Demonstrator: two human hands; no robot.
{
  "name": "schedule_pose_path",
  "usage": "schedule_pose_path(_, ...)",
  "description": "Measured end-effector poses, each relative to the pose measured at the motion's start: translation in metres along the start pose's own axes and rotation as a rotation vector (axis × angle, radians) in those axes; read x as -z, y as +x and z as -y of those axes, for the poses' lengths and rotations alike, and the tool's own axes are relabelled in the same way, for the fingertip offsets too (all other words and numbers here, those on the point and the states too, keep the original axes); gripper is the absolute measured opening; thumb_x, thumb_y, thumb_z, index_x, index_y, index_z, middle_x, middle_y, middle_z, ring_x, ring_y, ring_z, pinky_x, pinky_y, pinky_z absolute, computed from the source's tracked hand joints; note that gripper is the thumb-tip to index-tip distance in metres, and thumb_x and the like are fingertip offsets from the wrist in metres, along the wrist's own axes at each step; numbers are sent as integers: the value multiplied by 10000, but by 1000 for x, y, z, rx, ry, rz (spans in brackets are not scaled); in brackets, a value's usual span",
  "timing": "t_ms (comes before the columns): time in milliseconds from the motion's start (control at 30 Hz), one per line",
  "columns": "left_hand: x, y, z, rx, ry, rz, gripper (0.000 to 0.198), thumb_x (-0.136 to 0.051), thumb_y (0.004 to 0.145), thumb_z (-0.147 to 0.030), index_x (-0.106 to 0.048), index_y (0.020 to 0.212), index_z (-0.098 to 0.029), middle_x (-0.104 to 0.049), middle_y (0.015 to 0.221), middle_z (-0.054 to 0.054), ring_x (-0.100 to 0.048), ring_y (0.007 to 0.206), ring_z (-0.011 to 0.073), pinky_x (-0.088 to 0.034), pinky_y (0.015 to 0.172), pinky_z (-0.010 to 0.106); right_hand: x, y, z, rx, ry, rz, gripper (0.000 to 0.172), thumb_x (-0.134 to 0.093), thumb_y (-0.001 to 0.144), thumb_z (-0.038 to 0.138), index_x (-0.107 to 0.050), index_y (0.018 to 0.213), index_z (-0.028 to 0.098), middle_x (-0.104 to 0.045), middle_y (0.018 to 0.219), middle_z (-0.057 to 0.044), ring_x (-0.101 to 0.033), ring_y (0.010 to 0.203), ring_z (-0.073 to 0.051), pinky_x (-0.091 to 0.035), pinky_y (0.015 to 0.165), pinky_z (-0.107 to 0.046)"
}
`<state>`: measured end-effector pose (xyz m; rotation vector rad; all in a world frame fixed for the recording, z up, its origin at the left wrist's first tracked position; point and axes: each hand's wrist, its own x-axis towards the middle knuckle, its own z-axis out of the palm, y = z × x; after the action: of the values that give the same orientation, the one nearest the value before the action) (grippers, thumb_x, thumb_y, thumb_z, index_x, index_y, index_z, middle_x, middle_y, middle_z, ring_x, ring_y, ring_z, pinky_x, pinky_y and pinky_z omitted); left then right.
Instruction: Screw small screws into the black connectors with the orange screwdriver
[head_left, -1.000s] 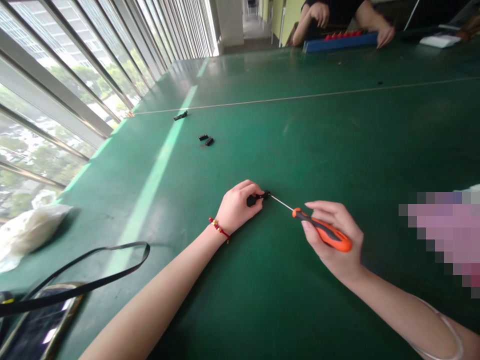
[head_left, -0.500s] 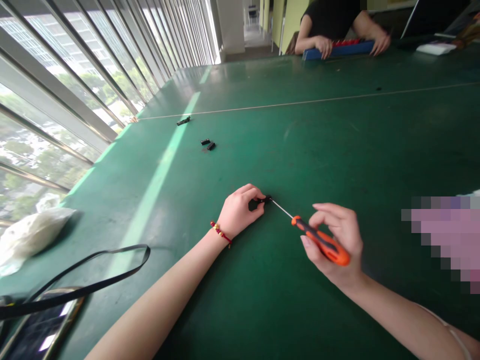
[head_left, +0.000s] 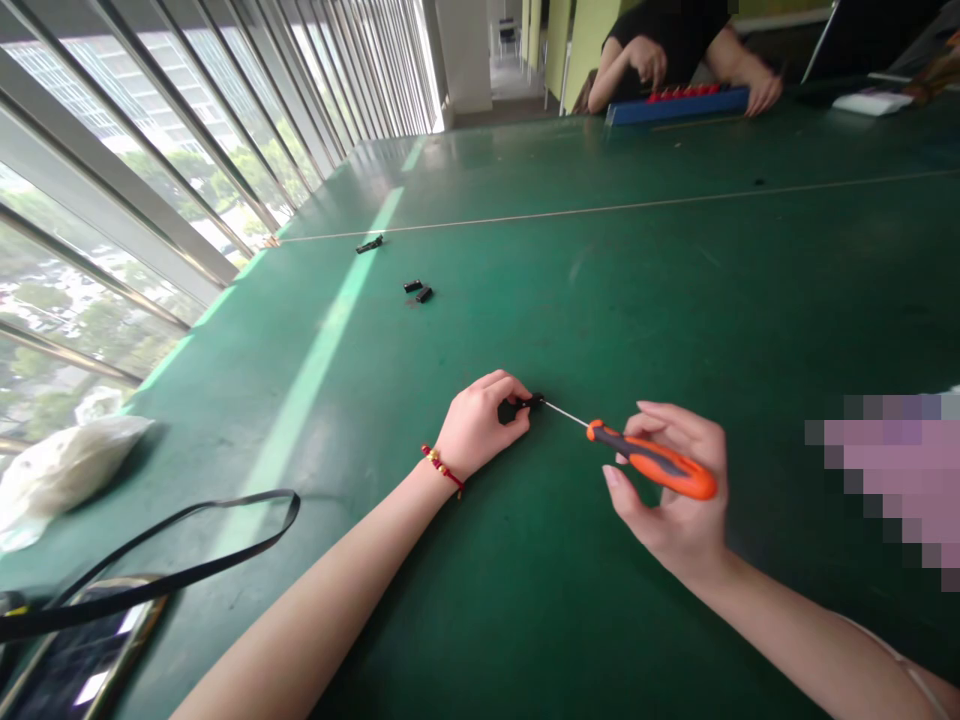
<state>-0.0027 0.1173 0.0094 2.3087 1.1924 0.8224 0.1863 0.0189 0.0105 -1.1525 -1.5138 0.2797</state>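
While pressed on the green table (head_left: 675, 280), left hand (head_left: 474, 428): fingers curled tight around small black part (head_left: 519, 406).
Right hand (head_left: 675, 505): fingers wrapped on orange screwdriver (head_left: 652, 465), tip touching the part from its right.
Black pieces (head_left: 418, 291): lying well beyond the part, leftward.
Black strap (head_left: 187, 560): near-left of the part.

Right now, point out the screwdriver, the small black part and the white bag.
screwdriver (head_left: 660, 467), head view, on the orange handle.
small black part (head_left: 531, 402), head view, on its exposed end.
white bag (head_left: 64, 468), head view, on its middle.
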Motion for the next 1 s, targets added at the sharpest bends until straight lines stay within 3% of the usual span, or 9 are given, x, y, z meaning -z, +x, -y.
schedule_pose_path(133,0,0,-1,-5,12,5,125,-561,741,-139,-631,838,-178,-644,853,25,-617,784,148,-525,746,273,-1,0,-1,4,-72,79,272,-638,763,180,-579,1023,236,-599,830,-33,-601,722,-155,-548,637,-299)
schedule_pose_path(267,0,0,-1,-7,16,9,123,-556,744,-135,-626,834,-181,-641,856,25,-616,792,150,-521,753,274,-2,1,-1,26,-2,-23,474,-657,739,190,-492,1182,228,-564,859,-33,-603,751,-170,-559,669,-343)
schedule_pose_path(400,0,0,-1,-23,28,7,115,-551,752,-137,-617,834,-181,-638,853,26,-614,792,152,-521,747,277,-1,2,-1,94,-102,80,283,-637,754,159,-579,1019,240,-596,819,-25,-591,747,-167,-543,669,-331)
schedule_pose_path(500,0,0,-1,-32,32,13,114,-551,750,-137,-610,833,-188,-639,864,26,-614,801,151,-522,756,274,-1,1,-1,44,-42,-25,399,-660,729,162,-535,1100,240,-584,919,-49,-607,794,-175,-558,671,-329)
schedule_pose_path(567,0,0,-1,-32,36,15,113,-550,750,-138,-608,833,-189,-639,866,26,-614,802,152,-522,758,275,-1,0,-2,45,-31,4,420,-666,729,181,-520,1118,240,-577,845,-29,-607,757,-174,-557,664,-338)
schedule_pose_path(667,0,0,-1,-32,42,14,111,-548,755,-141,-610,833,-186,-641,865,28,-614,806,154,-522,761,279,-2,0,-4,66,-108,93,276,-646,757,184,-571,1015,244,-601,796,-27,-603,763,-179,-544,677,-344)
schedule_pose_path(800,0,0,-1,-41,52,12,113,-554,754,-141,-616,833,-194,-648,860,24,-613,813,156,-521,772,283,-2,-1,-3,-13,-10,-10,424,-658,740,198,-501,1133,223,-570,873,-35,-616,732,-162,-561,665,-333)
schedule_pose_path(933,1,1,-2,-40,61,18,110,-561,762,-154,-630,838,-192,-659,853,25,-611,818,164,-520,780,296,0,5,4,-71,14,74,174,-644,758,187,-537,894,207,-554,781,2,-583,560,-93,-514,517,-230)
schedule_pose_path(1000,1,1,-2,-38,55,25,117,-564,766,-160,-643,847,-190,-664,852,25,-610,821,168,-519,783,304,2,16,9,-86,15,60,148,-666,746,198,-520,763,204,-547,757,8,-554,506,-73,-476,465,-213)
